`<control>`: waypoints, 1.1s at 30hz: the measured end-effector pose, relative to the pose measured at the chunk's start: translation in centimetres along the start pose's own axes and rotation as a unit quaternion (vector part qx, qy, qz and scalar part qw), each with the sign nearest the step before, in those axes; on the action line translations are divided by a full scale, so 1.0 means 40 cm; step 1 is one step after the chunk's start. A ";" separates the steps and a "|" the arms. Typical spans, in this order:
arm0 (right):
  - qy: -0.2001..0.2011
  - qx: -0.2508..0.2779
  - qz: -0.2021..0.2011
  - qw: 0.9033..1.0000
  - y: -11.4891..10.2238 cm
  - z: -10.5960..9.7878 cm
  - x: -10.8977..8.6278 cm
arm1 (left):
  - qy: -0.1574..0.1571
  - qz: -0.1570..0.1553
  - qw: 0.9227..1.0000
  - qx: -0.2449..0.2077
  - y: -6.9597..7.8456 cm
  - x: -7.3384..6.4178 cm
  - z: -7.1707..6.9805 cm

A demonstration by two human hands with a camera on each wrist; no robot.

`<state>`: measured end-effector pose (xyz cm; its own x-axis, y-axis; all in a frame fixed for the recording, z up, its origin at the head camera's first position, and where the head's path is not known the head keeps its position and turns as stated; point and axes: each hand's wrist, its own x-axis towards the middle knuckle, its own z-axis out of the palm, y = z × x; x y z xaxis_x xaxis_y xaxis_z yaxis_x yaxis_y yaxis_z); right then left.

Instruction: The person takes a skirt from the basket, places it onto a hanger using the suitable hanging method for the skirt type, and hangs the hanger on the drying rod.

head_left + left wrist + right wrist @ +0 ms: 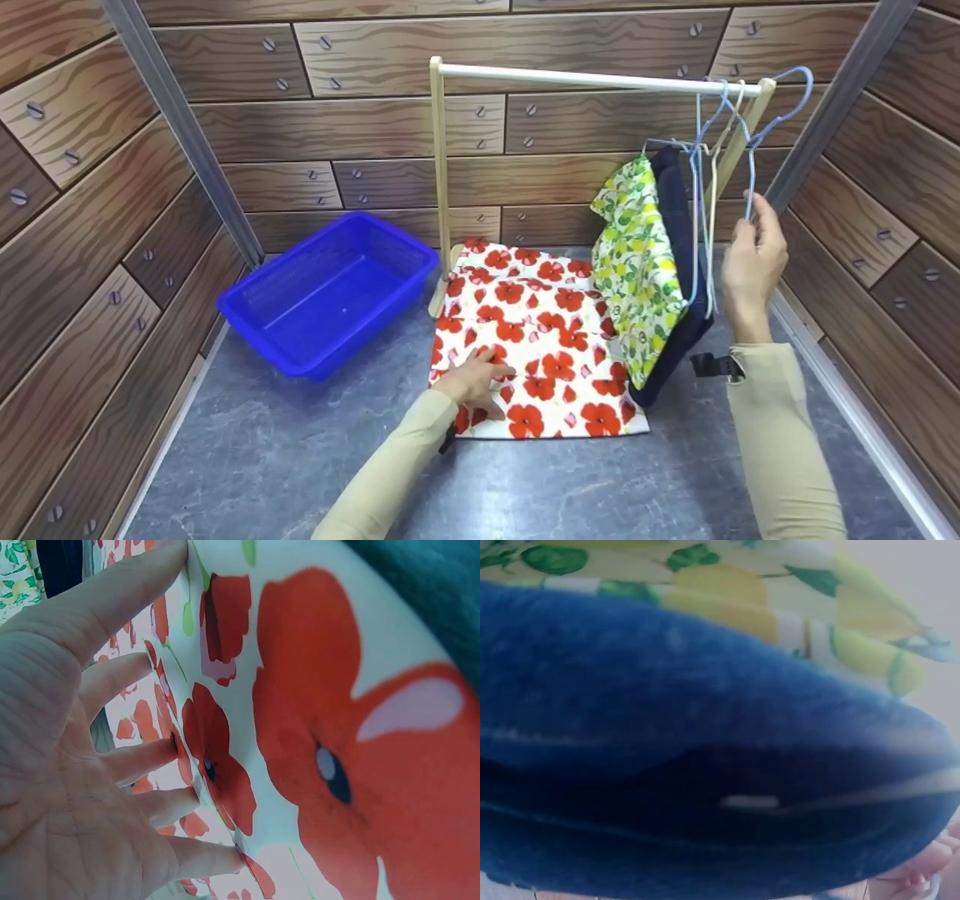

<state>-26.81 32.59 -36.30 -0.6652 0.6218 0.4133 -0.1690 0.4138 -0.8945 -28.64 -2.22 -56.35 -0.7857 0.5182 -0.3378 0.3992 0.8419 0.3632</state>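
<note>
A white cloth with red flowers (555, 360) lies spread on the grey surface. My left hand (472, 382) rests on its left part, fingers spread; the left wrist view shows the fingertips touching the flowered fabric (315, 727). At the right end of the rack, my right hand (756, 259) pinches a light blue hanger (751, 176) by its wire. Left of that hand hang a lemon-print garment (637, 262) and a dark blue garment (673, 195). In the right wrist view, dark blue fabric (667, 675) hides most of my right hand (922, 870).
A wooden rack with a white rail (585, 76) stands over the cloth's back part. Other wire hangers (711, 225) hang near its right post. A blue plastic basket (300, 360) sits at the left. Wood-patterned walls (375, 127) enclose the back and sides.
</note>
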 end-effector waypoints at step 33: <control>0.113 0.083 -0.056 0.989 0.124 0.002 -0.032 | 0.005 0.009 1.000 0.010 0.001 -0.005 -0.002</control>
<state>-26.86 33.81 -41.26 -0.4593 0.7182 0.5228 -0.3616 0.3863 -0.8485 -28.52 -2.30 -56.22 -0.7827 0.5321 -0.3229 0.4230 0.8353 0.3511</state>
